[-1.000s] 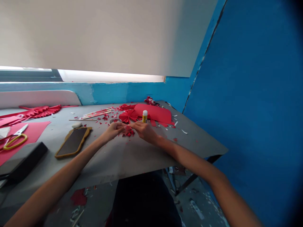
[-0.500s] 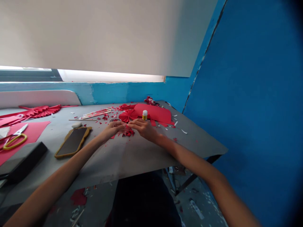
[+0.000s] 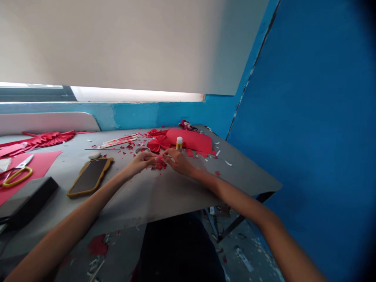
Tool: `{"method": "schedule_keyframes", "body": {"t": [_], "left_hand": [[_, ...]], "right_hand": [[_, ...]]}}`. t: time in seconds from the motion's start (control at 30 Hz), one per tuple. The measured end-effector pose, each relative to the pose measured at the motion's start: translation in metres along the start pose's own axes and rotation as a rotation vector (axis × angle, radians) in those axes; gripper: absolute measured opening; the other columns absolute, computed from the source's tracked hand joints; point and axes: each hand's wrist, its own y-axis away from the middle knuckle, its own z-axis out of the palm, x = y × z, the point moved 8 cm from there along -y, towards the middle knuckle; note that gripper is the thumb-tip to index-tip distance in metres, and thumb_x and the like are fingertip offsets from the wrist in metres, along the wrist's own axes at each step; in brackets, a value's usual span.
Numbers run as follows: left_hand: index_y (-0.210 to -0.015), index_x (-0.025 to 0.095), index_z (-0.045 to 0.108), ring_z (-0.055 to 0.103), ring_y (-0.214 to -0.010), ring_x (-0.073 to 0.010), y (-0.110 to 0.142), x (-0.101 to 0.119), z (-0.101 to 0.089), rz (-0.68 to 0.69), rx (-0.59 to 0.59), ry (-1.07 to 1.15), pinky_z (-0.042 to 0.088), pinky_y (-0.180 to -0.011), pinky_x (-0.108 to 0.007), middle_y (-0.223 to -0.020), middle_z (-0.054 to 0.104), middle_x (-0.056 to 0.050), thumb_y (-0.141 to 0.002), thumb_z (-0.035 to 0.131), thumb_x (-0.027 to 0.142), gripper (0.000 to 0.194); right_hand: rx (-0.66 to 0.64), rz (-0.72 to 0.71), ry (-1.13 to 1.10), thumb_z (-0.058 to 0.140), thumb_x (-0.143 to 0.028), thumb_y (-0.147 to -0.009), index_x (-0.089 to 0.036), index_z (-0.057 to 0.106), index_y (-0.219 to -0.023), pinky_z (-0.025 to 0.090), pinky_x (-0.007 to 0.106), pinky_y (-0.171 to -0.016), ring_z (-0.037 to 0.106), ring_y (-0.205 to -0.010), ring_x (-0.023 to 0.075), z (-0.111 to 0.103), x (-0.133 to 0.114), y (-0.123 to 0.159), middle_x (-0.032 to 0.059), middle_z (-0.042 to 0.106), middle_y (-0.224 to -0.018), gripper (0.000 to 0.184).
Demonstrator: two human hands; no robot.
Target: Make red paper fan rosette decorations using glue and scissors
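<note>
Where the hands meet: left hand (image 3: 143, 158) and right hand (image 3: 178, 160) face each other low over the bench (image 3: 176, 192), fingertips near one another.
Left grip: fingers closed in a pinch on a small red paper piece (image 3: 159, 159); its outline blurs into the scraps behind.
Right grip: fingers bent, tips beside that piece; cannot tell how far closed or whether anything is held.
Glue stick: upright, white-topped tube (image 3: 179, 143) just beyond the right hand.
Red paper: pleated fan (image 3: 156, 144) behind the hands, large red sheet (image 3: 194, 140) beyond the tube, loose bits around.
Sticks: bundle (image 3: 120, 141) beyond the left hand, well apart from it.
Left side: phone (image 3: 90, 176) in yellow-edged case; farther left, yellow-handled scissors (image 3: 19, 176) on red paper, dark box (image 3: 29, 199) nearer.
Far edge: small plush toy (image 3: 185, 125) behind the large sheet.
</note>
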Motion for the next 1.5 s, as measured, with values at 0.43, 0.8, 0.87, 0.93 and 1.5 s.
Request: {"method": "schedule_keyframes", "body": {"t": [0.43, 0.8, 0.87, 0.93, 1.5], "left_hand": [[-0.089, 0.011, 0.067, 0.071, -0.082, -0.0195, 0.001, -0.011, 0.019, -0.047, -0.138, 0.05, 0.055, -0.082, -0.031, -0.087, 0.075, -0.012, -0.072, 0.074, 0.046, 0.039], [-0.096, 0.011, 0.067, 0.071, -0.081, -0.0203, 0.002, -0.004, 0.022, 0.043, -0.161, -0.055, 0.056, -0.076, -0.031, -0.088, 0.075, -0.012, -0.076, 0.071, 0.044, 0.039], [-0.096, 0.01, 0.067, 0.071, -0.082, -0.0213, 0.003, -0.004, 0.023, 0.053, -0.166, -0.049, 0.056, -0.076, -0.033, -0.088, 0.075, -0.012, -0.077, 0.071, 0.045, 0.039], [-0.096, 0.01, 0.066, 0.071, -0.083, -0.0221, 0.003, -0.004, 0.024, 0.052, -0.165, -0.04, 0.056, -0.077, -0.035, -0.088, 0.075, -0.012, -0.077, 0.071, 0.044, 0.039], [-0.089, 0.011, 0.068, 0.072, -0.079, -0.0184, 0.001, -0.007, 0.019, -0.026, -0.127, -0.028, 0.057, -0.075, -0.028, -0.086, 0.076, -0.011, -0.072, 0.075, 0.044, 0.038]], "right_hand": [[-0.042, 0.093, -0.151, 0.038, -0.029, -0.097, -0.019, 0.047, -0.076, 0.036, 0.025, -0.065, 0.048, -0.068, 0.0129, 0.016, 0.011, 0.003, -0.0003, 0.051, -0.072, 0.025], [-0.115, 0.143, -0.225, 0.043, -0.03, -0.093, -0.017, 0.049, -0.075, 0.032, 0.024, -0.061, 0.044, -0.063, 0.0116, 0.016, 0.011, 0.004, -0.002, 0.047, -0.067, 0.023], [-0.129, 0.155, -0.22, 0.042, -0.03, -0.093, -0.017, 0.05, -0.076, 0.032, 0.024, -0.061, 0.043, -0.063, 0.0116, 0.016, 0.011, 0.004, -0.0019, 0.047, -0.067, 0.023], [-0.137, 0.163, -0.228, 0.042, -0.03, -0.094, -0.018, 0.05, -0.077, 0.032, 0.024, -0.062, 0.043, -0.064, 0.0117, 0.017, 0.012, 0.004, -0.002, 0.047, -0.067, 0.023], [-0.184, 0.135, -0.291, 0.04, -0.027, -0.095, -0.018, 0.043, -0.074, 0.032, 0.026, -0.062, 0.042, -0.066, 0.0112, 0.028, 0.022, 0.004, -0.0025, 0.044, -0.069, 0.023]]}}
